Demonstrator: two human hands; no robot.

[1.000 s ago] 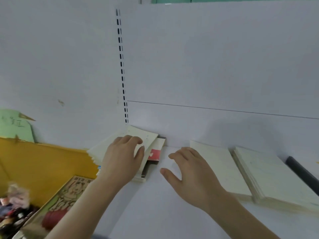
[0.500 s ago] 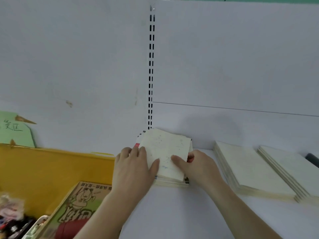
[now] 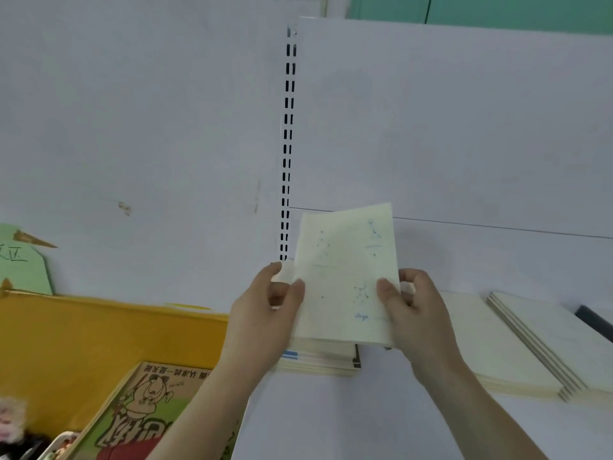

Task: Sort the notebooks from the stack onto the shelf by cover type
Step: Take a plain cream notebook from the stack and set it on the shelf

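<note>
**Op A:** While I watch the head feed, the only view I have, both hands are up in front of the shelf's white back panel (image 3: 464, 127). Left hand (image 3: 265, 313) grips the left edge of a cream notebook (image 3: 345, 277), thumb on the cover, fingers curled behind. Right hand (image 3: 414, 313) pinches the right edge the same way. So both are closed on that one notebook.

**Op B:** Where is it relative to the pile?

**Op A:** Held tilted, nearly upright, above the stack (image 3: 318, 360), which lies on the white shelf (image 3: 331, 419) against the slotted upright (image 3: 287, 144). I cannot tell whether its lower edge touches the stack. Cover is pale with faint blue dotted figures, like star patterns; small blue lettering low down, too blurred for me to read.

**Op B:** Stack itself?

**Op A:** Mostly cream edges; one blue stripe at the left, a dark spine at the right corner.

**Op B:** Sorted piles?

**Op A:** Two cream piles to the right on the same shelf: the nearer pile (image 3: 471, 343) just beside the right hand, the far pile (image 3: 547, 343) overlapping its right side. A dark object (image 3: 593, 318) lies beyond, at frame edge.

**Op B:** Left side?

**Op A:** Yellow bin (image 3: 83, 333), a cartoon-printed box (image 3: 142, 413) in front, green card (image 3: 23, 260) behind.
</note>
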